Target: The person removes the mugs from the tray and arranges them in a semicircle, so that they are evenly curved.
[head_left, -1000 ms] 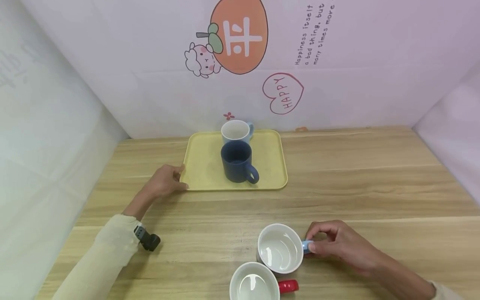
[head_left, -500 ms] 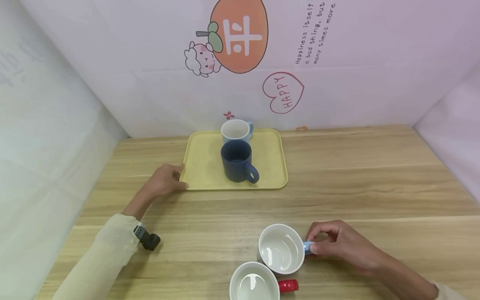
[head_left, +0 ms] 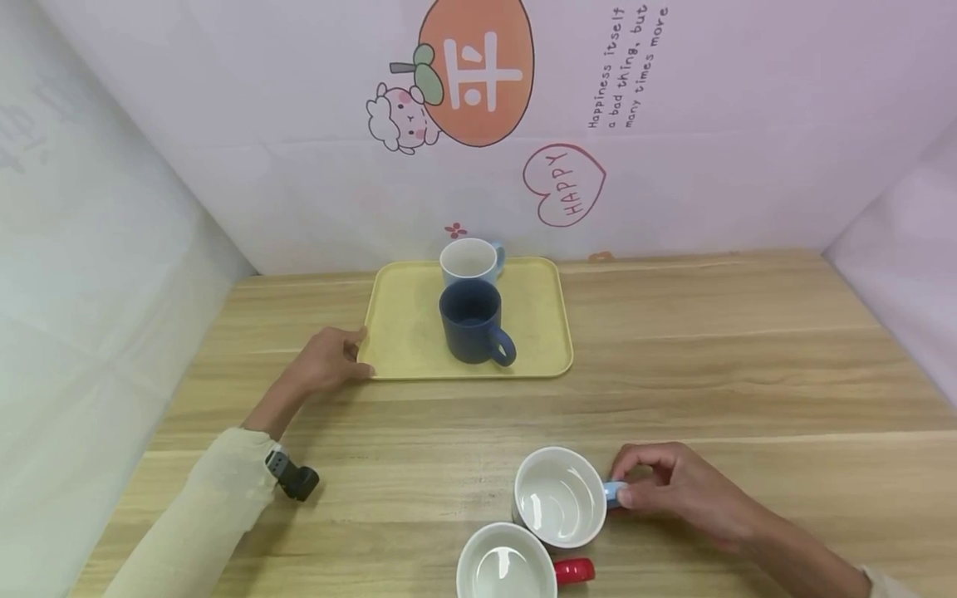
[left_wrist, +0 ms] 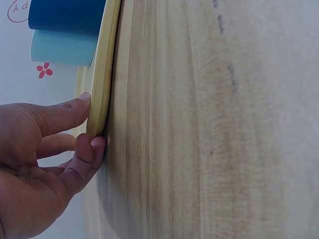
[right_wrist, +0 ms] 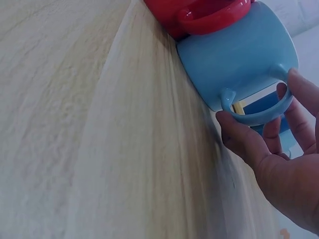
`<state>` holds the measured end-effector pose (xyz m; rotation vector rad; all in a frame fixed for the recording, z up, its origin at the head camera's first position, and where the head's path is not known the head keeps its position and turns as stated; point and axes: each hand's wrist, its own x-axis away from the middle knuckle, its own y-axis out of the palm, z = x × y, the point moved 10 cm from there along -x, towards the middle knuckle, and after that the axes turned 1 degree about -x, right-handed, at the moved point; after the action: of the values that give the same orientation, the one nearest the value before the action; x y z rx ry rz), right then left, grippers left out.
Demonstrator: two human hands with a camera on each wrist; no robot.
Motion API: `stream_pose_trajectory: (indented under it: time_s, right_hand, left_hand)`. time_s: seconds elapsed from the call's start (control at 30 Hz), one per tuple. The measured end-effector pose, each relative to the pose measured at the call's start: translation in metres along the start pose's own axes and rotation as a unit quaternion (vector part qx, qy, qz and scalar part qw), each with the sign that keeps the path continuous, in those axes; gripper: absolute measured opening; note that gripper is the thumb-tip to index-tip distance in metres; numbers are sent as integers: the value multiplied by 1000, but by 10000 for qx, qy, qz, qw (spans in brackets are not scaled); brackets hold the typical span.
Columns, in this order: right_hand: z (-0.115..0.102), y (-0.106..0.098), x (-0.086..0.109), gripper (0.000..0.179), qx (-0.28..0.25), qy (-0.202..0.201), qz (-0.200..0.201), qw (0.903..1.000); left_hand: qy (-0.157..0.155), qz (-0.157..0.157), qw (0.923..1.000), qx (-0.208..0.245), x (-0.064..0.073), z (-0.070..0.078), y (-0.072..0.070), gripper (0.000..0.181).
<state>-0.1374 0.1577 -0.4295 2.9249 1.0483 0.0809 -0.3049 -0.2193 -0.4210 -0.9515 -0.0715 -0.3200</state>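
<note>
At its near left corner, the yellow tray (head_left: 407, 332) is held by my left hand (head_left: 326, 359), thumb and fingertips on the rim in the left wrist view. Upright on the tray are a navy mug (head_left: 471, 324) and, behind it, a light-blue mug (head_left: 465, 270) with a white inside. Nearer me, my right hand (head_left: 676, 486) pinches the handle (right_wrist: 256, 117) of another blue mug (right_wrist: 239, 55). That mug stands upright on the table, its white inside showing in the head view. Close against it is a red-handled mug (head_left: 508, 565), cut off by the lower frame edge.
The wood-grain table (head_left: 718, 332) runs back to a white printed sheet (head_left: 695, 183) hung as a rear wall. Similar white sheeting (head_left: 97, 232) closes the left and right sides. A small dark device (head_left: 293, 476) sits on my left sleeve.
</note>
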Motion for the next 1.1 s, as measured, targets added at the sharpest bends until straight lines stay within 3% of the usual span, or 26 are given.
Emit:
stream_pose_trajectory:
  time_s: [0.27,0.6,1.0,1.1]
  right_hand:
    - [10,-5,2,18,-1035,158,-54,9945]
    - [0,-16,-4,26,-907,132,-6,9958]
    - [-13,-44,-10,26,-432,172,1382,9893]
    - [-17,-45,-13,29,-180,178,1485,9886]
  left_hand:
    - [101,-1,9999,-48,1,2,0,72]
    - [171,36,9998,-34,1,0,0,71]
    - [182,53,9998,0,0,1,1,72]
    - [159,51,9999,27,0,0,1,72]
